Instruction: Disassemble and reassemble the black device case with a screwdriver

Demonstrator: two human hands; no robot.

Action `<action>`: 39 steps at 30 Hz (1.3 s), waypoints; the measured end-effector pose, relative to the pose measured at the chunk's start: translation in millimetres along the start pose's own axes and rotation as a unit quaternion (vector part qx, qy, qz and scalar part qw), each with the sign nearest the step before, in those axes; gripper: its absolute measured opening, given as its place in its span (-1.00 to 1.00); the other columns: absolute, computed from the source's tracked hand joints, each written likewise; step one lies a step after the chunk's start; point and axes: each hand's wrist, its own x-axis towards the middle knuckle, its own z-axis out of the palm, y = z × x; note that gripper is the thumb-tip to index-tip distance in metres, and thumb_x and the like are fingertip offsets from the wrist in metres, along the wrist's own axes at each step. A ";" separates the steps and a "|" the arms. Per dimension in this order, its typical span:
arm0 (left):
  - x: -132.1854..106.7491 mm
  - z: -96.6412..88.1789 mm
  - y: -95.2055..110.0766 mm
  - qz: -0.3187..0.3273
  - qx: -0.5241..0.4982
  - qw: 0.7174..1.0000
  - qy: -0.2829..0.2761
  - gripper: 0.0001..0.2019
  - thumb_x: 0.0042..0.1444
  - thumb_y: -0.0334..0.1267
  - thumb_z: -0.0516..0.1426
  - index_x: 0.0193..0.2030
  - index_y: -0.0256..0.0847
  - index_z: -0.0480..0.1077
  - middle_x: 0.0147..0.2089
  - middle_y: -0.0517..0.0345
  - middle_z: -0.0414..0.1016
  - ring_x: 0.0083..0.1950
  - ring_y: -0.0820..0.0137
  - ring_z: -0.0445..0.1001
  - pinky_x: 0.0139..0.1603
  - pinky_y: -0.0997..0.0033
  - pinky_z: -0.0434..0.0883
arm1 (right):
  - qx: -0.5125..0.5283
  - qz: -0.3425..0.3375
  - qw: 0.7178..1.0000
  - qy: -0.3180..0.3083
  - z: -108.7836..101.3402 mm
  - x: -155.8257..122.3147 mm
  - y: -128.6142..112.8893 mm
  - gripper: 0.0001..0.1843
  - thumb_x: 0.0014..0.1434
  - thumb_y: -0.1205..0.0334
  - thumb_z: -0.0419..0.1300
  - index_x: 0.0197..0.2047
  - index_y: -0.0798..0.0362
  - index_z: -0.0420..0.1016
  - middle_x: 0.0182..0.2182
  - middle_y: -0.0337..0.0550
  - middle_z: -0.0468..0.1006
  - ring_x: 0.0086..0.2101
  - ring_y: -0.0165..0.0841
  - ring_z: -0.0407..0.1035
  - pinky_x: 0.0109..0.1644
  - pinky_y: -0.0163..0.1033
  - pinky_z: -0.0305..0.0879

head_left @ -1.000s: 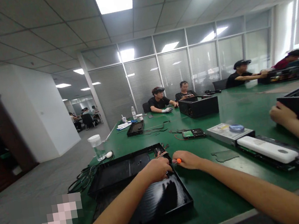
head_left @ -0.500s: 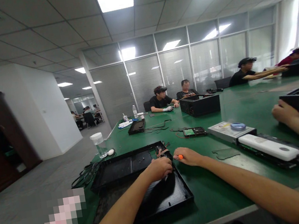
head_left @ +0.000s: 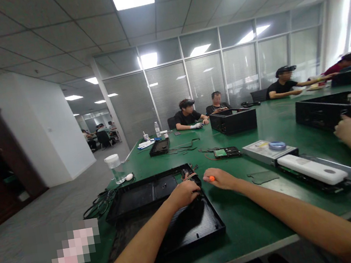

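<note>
Left hand point(head_left: 185, 193) on panel point(head_left: 185, 232), screwdriver point(head_left: 212, 178) in right hand point(head_left: 222, 179), perhaps beside

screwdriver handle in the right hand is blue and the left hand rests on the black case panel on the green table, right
Not quite. The head view shows the handle of the screwdriver in the right hand is orange, not blue. The rest holds: the left hand rests on the black case panel on the green table.
</note>
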 end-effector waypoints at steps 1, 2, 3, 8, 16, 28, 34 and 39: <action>0.2 2.2 -1.2 -0.005 -0.005 1.000 0.003 -0.86 0.07 -0.36 0.07 -0.21 -0.23 0.39 -0.19 0.09 0.43 -0.10 0.37 0.34 0.00 0.39 0.23 | -0.001 0.001 1.000 0.002 0.0 -0.1 0.6 -0.57 0.25 0.05 -0.19 -0.36 0.13 0.36 -0.39 -0.07 0.42 -0.32 -0.35 0.27 -0.18 -0.23 0.20; 0.3 4.0 -1.9 -0.010 -0.010 1.000 0.008 -0.87 0.07 -0.35 0.07 -0.23 -0.23 0.40 -0.20 0.10 0.43 -0.11 0.37 0.34 -0.01 0.38 0.23 | -0.001 0.002 1.000 0.005 -0.2 -0.2 0.8 -0.56 0.25 0.05 -0.20 -0.36 0.13 0.36 -0.39 -0.07 0.42 -0.32 -0.36 0.27 -0.18 -0.23 0.20; 0.4 5.2 -2.1 -0.014 -0.014 1.000 0.014 -0.87 0.07 -0.35 0.07 -0.24 -0.22 0.41 -0.21 0.11 0.44 -0.11 0.37 0.35 -0.01 0.38 0.24 | -0.001 0.005 1.000 0.007 -0.6 -0.2 0.7 -0.56 0.25 0.04 -0.20 -0.37 0.13 0.36 -0.40 -0.07 0.42 -0.33 -0.36 0.27 -0.19 -0.23 0.20; -1.1 6.0 -0.5 -0.003 -0.029 0.999 0.032 -0.86 0.09 -0.36 0.06 -0.26 -0.23 0.43 -0.23 0.10 0.44 -0.12 0.38 0.35 -0.02 0.40 0.25 | 0.002 0.006 1.000 0.009 -4.9 1.5 -5.7 -0.56 0.25 0.04 -0.20 -0.38 0.12 0.36 -0.40 -0.08 0.42 -0.34 -0.36 0.28 -0.21 -0.25 0.20; -3.2 8.1 -1.6 0.026 -0.024 0.999 0.027 -0.83 0.11 -0.39 0.02 -0.26 -0.24 0.44 -0.23 0.10 0.45 -0.15 0.42 0.35 -0.04 0.45 0.24 | -0.001 0.014 1.000 0.000 -4.7 2.1 -9.6 -0.56 0.26 0.05 -0.21 -0.38 0.12 0.35 -0.42 -0.10 0.40 -0.38 -0.38 0.27 -0.23 -0.26 0.19; -0.5 7.1 1.8 -0.025 -0.037 0.999 0.018 -0.87 0.08 -0.31 0.09 -0.28 -0.22 0.45 -0.23 0.13 0.47 -0.16 0.40 0.37 -0.09 0.46 0.25 | 0.037 0.096 0.995 0.010 -9.0 4.8 -9.5 -0.71 0.16 0.05 -0.03 -0.41 0.10 0.30 -0.49 -0.20 0.38 -0.45 -0.41 0.24 -0.30 -0.30 0.15; 0.0 5.6 8.7 -0.069 -0.005 0.997 0.019 -0.87 0.09 -0.29 0.08 -0.29 -0.20 0.45 -0.24 0.14 0.47 -0.14 0.36 0.36 -0.12 0.45 0.23 | 0.235 0.192 0.951 0.057 -8.5 7.0 3.9 -0.74 -0.09 0.31 0.12 -0.28 0.03 0.16 -0.49 -0.37 0.28 -0.54 -0.51 0.17 -0.47 -0.40 0.12; 0.1 7.9 4.0 -0.023 -0.021 0.999 0.029 -0.86 0.10 -0.33 0.06 -0.32 -0.22 0.45 -0.28 0.15 0.48 -0.20 0.41 0.38 -0.13 0.48 0.25 | 0.400 0.204 0.891 0.066 -21.6 10.5 12.2 -0.72 -0.02 0.16 0.12 -0.23 0.05 0.20 -0.57 -0.37 0.30 -0.65 -0.53 0.17 -0.59 -0.41 0.09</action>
